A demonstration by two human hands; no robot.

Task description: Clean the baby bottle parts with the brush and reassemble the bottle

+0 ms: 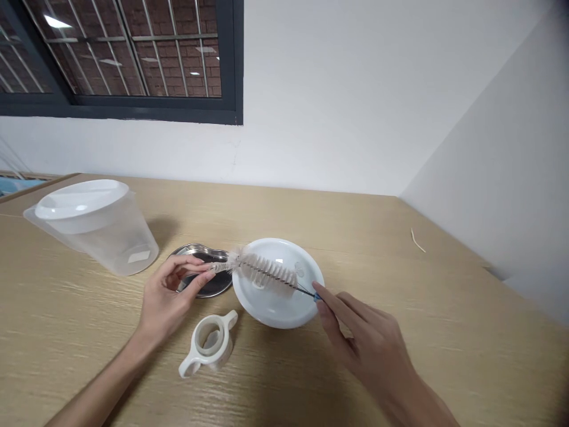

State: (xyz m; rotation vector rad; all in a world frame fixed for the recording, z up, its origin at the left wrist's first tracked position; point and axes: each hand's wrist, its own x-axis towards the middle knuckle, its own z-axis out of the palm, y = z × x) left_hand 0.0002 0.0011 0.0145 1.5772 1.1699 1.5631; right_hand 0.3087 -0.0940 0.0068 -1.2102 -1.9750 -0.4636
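A bottle brush (267, 274) with pale bristles on a twisted wire is held level between my two hands, above a white bowl (284, 317). My left hand (171, 296) pinches the narrow ribbed tip at its left end. The wire's right end, by a small blue part (317, 296), is gripped between the thumb and forefinger of my right hand (371, 341). Under the bristles, part of the bowl's inside is hidden. Below my left hand, a white ring-shaped piece with two side handles (195, 350) stands on the table.
Behind my left hand lies a kidney-shaped metal tray (216, 289), partly covered by that hand. A lidded translucent pitcher (102, 231) stands at the left on the wooden table (355, 231). One thin pale strip (416, 241) lies far right, near the wall (347, 101).
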